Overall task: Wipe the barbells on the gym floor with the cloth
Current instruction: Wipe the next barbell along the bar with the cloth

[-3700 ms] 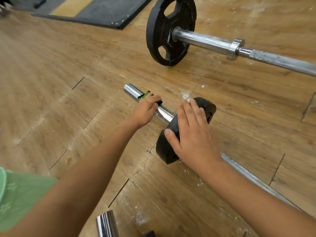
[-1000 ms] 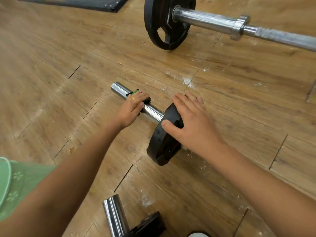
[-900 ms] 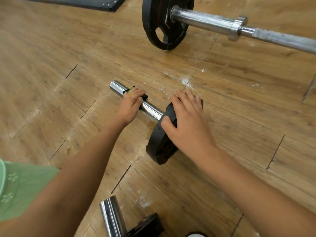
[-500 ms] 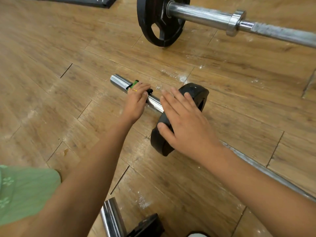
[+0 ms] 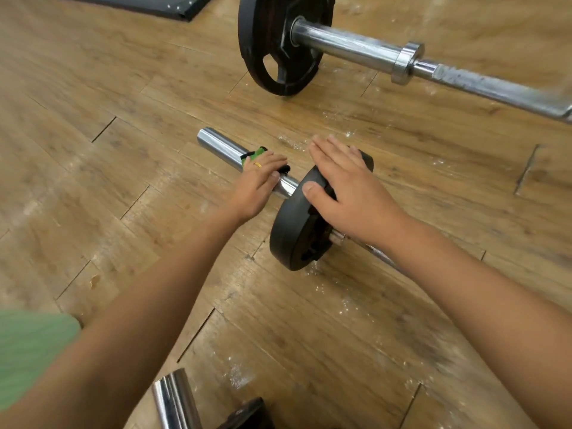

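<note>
A barbell lies on the wooden floor with its chrome sleeve (image 5: 219, 145) pointing up-left and a small black plate (image 5: 292, 235) on it. My left hand (image 5: 258, 185) wraps a green and black cloth (image 5: 255, 154) round the sleeve, just left of the plate. My right hand (image 5: 346, 187) lies flat on top of the plate with straight fingers. The thinner shaft of the bar runs down-right under my right forearm and is mostly hidden.
A second barbell with a large black plate (image 5: 281, 48) and a long chrome bar (image 5: 458, 77) lies across the top. A third chrome sleeve end (image 5: 175, 400) shows at the bottom edge. A dark mat corner (image 5: 173, 6) sits top left. White dust speckles the floor.
The plate has rocked back and forth under my right hand while my left hand kept the cloth on the sleeve, sliding slightly along it. The view has shifted a little.
</note>
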Demonstrator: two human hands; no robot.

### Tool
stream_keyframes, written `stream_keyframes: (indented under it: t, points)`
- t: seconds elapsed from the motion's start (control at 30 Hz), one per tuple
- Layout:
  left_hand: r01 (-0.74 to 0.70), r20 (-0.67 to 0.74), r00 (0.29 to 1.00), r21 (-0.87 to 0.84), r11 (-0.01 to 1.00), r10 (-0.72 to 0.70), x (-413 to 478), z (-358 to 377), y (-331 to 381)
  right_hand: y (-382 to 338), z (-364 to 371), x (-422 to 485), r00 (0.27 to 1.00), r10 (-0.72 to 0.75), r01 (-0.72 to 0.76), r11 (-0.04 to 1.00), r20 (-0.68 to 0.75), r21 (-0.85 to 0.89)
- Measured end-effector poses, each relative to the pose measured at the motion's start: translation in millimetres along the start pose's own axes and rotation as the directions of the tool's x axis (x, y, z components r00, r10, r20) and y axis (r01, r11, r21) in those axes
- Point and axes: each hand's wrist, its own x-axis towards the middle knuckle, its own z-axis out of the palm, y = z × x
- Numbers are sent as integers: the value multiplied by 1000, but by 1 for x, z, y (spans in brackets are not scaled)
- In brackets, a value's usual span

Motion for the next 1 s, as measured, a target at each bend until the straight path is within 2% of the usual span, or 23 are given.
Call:
stream_keyframes:
  t: [0.1,0.2,0.27,0.43,0.6,0.73,0.83,0.93,1.0]
  points:
    - [-25,8,1000,-20,999,25,8,-7,-9,6,-6,6,1000,18,-17,999,21,-35]
    - [122,-127,984,-24,992,-124,25,4,3,-1,-5,5,999,35,-34,990,4,-134]
    - [128,-163,978,-34,991,-132,27,10,12,-5,1,0,1000,18,-21,985,-19,-174]
    - [-4,-41,999,-95,995,0,14,2,-5,1,3,0,996,38,-44,996,-75,-84]
    - [161,-32,986,-101,982,-165,43,-6,1,9,-6,7,995,77,-80,996,-66,-41]
    - [21,8,1000,-76,997,-21,33,7,5,19,-15,13,992,122,-123,992,-32,-29]
    - [13,32,999,-59,998,-12,41,3,1,23,-19,17,992,127,-127,992,-21,-10]
    - [82,-75,993,-55,995,-86,52,11,14,28,-24,21,988,152,-152,988,-11,9]
    - [70,-148,986,-35,997,-75,50,25,24,32,-27,23,986,164,-164,986,-10,11]
